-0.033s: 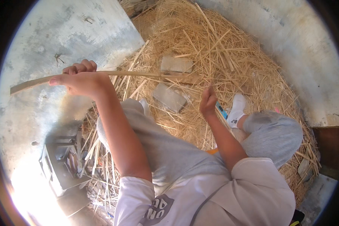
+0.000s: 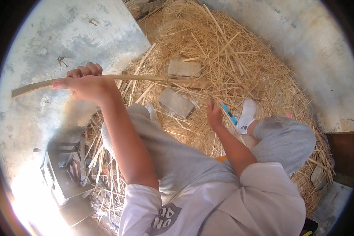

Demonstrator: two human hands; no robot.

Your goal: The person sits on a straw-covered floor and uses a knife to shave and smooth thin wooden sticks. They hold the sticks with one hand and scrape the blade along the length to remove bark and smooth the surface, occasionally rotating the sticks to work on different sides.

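Observation:
A long, thin strip of bamboo or wood (image 2: 137, 77) stretches across the upper left, bowing slightly. My left hand (image 2: 84, 84) is wrapped round it, with the strip's left end sticking out past my thumb. Its darker right part lies between two grey blocks, the far one (image 2: 184, 68) and the near one (image 2: 176, 102). My right hand (image 2: 213, 114) is closed above the shavings, apart from the strip; whatever its fingers may hold cannot be made out. Just to its right, near my socked foot (image 2: 247, 114), lies a slim blue object (image 2: 229, 113) with dark markings.
Straw-like shavings and split strips (image 2: 224, 43) cover the floor. Weathered pale walls stand at left (image 2: 82, 35) and right (image 2: 310, 51). At lower left is a grey frame-like object (image 2: 63, 173) beside loose strips. My bent legs (image 2: 157, 137) flank the work area.
My right hand has moved toward me and a little left, uncovering more of the blue object. My left hand and the strip have barely shifted.

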